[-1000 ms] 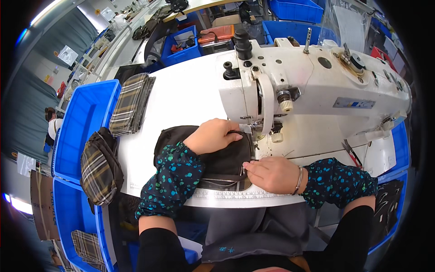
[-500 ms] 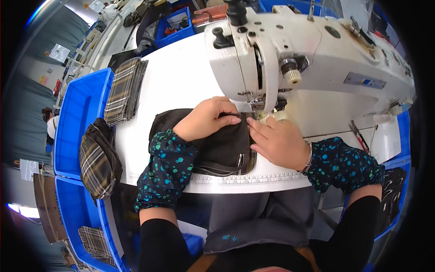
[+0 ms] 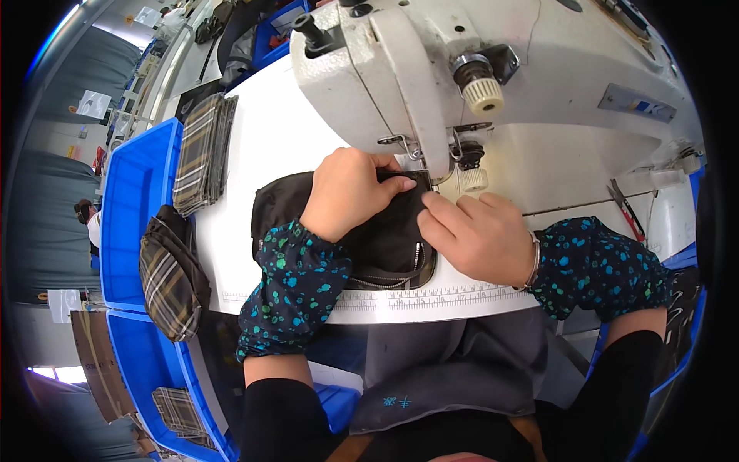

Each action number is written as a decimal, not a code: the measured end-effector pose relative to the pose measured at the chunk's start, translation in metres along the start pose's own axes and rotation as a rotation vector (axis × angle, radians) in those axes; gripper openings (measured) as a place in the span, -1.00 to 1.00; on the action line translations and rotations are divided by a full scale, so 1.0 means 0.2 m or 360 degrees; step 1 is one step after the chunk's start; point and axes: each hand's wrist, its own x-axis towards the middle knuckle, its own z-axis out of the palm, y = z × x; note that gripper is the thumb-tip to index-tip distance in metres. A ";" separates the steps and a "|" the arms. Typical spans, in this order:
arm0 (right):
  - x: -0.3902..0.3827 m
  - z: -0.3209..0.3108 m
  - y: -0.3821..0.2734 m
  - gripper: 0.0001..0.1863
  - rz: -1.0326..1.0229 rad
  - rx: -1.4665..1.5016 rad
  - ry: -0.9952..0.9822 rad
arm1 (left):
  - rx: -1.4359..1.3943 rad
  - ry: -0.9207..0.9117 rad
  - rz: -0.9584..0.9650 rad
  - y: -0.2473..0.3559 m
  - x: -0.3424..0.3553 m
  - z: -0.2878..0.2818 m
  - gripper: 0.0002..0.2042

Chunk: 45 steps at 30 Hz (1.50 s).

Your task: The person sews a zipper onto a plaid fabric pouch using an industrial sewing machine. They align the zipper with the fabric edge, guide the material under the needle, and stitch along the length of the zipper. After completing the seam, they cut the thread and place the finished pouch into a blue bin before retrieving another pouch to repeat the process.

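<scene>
A dark zippered fabric pouch [image 3: 377, 242] lies flat on the white sewing table, its silver zipper along the near edge. My left hand [image 3: 342, 192] is closed, pinching the pouch's far edge between thumb and fingers just left of the needle area. At the right edge of the pouch, my right hand [image 3: 481, 239] has its fingers curled and pressed together on the fabric; its thumb is hidden. The white sewing machine [image 3: 339, 88] stands over the far right corner of the pouch, where the presser foot is partly hidden.
Plaid fabric pieces [image 3: 202, 158] are stacked at the left, beside a blue bin [image 3: 115, 269]. A plaid pouch [image 3: 171, 281] hangs over the table's left edge. More plaid pieces [image 3: 181, 412] lie in a lower bin. Red-handled snips [image 3: 627, 212] rest at the right. A ruler strip [image 3: 462, 296] follows the front edge.
My view has shifted closer to the machine. The right hand's fingers have gone from stretched out on the fabric to curled at its edge. My left hand still pinches the pouch.
</scene>
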 end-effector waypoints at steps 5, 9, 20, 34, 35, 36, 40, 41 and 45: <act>-0.05 0.04 0.00 -0.77 -0.0023 -0.0001 -0.0028 | -0.0157 -0.0079 0.0078 -0.02 -0.01 -0.01 -0.81; -0.03 0.03 0.01 -0.78 -0.0053 0.0047 -0.0065 | -0.0149 -0.0003 0.0134 -0.01 -0.03 0.02 -0.83; -0.04 0.05 -0.01 -0.81 -0.0083 0.0074 -0.0030 | 0.0180 -0.0022 -0.0130 0.16 0.01 0.01 -0.84; -0.03 0.01 -0.02 -0.80 -0.0063 0.0085 -0.0022 | 0.0231 0.0167 0.0032 0.16 -0.06 0.04 -0.83; -0.03 0.01 -0.02 -0.80 -0.0064 0.0077 -0.0037 | 0.0186 0.0163 0.0020 0.16 -0.06 0.04 -0.83; -0.03 0.01 -0.03 -0.81 -0.0066 0.0069 -0.0051 | 0.0141 0.0158 0.0007 0.15 -0.06 0.04 -0.84; -0.04 0.02 -0.04 -0.83 -0.0028 0.0016 -0.0092 | 0.0076 0.0096 -0.0084 0.14 -0.03 0.04 -0.84; -0.04 0.02 -0.04 -0.84 -0.0023 0.0014 -0.0092 | 0.0097 0.0113 -0.0087 0.14 -0.03 0.04 -0.84; -0.03 0.03 -0.05 -0.86 -0.0001 -0.0011 -0.0129 | 0.0143 0.0134 -0.0120 0.15 -0.03 0.03 -0.83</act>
